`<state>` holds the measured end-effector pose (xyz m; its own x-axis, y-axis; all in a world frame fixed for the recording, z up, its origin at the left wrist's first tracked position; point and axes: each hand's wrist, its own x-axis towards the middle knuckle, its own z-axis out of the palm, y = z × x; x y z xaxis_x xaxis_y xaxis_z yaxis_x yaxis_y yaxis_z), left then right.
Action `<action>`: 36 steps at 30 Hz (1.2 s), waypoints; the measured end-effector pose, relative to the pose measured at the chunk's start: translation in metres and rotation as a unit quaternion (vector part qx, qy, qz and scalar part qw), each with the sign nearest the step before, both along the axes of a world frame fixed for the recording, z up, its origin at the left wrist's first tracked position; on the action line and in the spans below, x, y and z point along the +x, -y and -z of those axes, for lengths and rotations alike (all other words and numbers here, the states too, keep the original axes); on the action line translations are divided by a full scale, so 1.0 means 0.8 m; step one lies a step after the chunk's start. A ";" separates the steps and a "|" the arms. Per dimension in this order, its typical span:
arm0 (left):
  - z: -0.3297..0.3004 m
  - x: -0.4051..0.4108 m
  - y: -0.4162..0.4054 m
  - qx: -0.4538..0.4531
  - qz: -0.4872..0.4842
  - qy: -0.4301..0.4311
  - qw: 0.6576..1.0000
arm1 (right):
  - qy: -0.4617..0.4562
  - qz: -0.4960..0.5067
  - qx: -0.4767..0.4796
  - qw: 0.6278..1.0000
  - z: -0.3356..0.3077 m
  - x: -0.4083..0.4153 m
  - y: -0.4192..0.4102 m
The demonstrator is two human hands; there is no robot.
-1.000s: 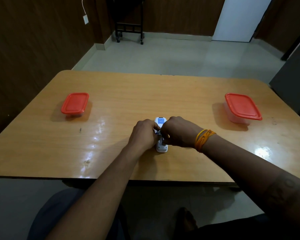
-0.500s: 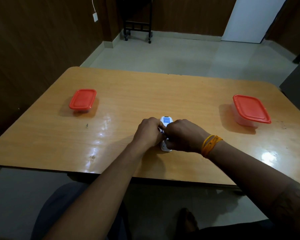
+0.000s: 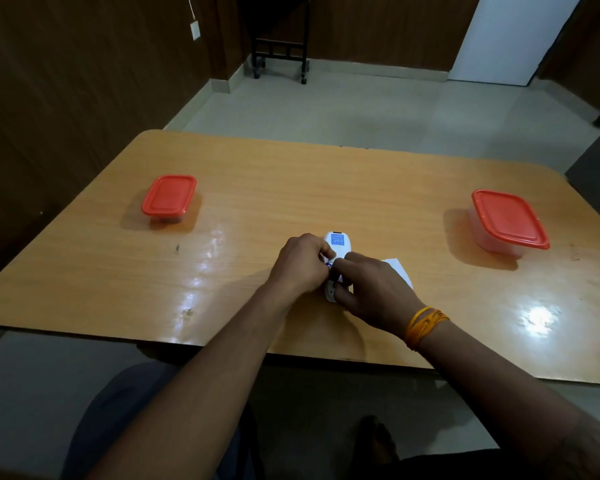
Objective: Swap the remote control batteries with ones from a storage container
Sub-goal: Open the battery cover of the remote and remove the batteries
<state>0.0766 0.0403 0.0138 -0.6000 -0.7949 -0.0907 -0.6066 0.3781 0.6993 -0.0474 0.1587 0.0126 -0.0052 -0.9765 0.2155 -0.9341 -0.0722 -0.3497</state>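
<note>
Person seated at the wooden table (image 3: 291,188), both hands together near its front edge, approx. mid-table. White remote (image 3: 336,244) lies face-down on the tabletop w/ a blue label on the far end of its back; only that far end and a bit of the near end show, the rest is under the hands. Left hand (image 3: 300,266) is curled, fingers bent in against the remote's left side, thumb tip resting on its back. Right hand (image 3: 374,292) is also curled, fingertips pinched at the remote's middle, where something small and blue/purple peeks out between the two hands; can't tell what it is or whether anything is actually gripped. Orange thread band (image 3: 425,325) on the right wrist. A flat white piece (image 3: 397,268) lies on the table just behind the right hand, partly hidden, maybe the battery cover, not sure. Two clear containers w/ red lids, both shut: smaller one (image 3: 168,199) far left, bigger one (image 3: 508,220) far right, each well apart from the remote. Contents not visible.
</note>
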 end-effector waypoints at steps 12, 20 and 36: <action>0.004 0.001 0.002 0.003 -0.007 0.000 1.000 | 0.096 0.078 0.022 0.992 0.000 -0.005 0.009; 0.010 -0.001 0.004 -0.014 -0.016 -0.009 1.000 | 0.035 0.163 0.021 0.986 0.003 -0.002 0.009; -0.024 -0.037 -0.077 0.008 -0.015 -0.160 0.987 | 0.121 0.365 -0.041 0.922 -0.003 -0.095 -0.113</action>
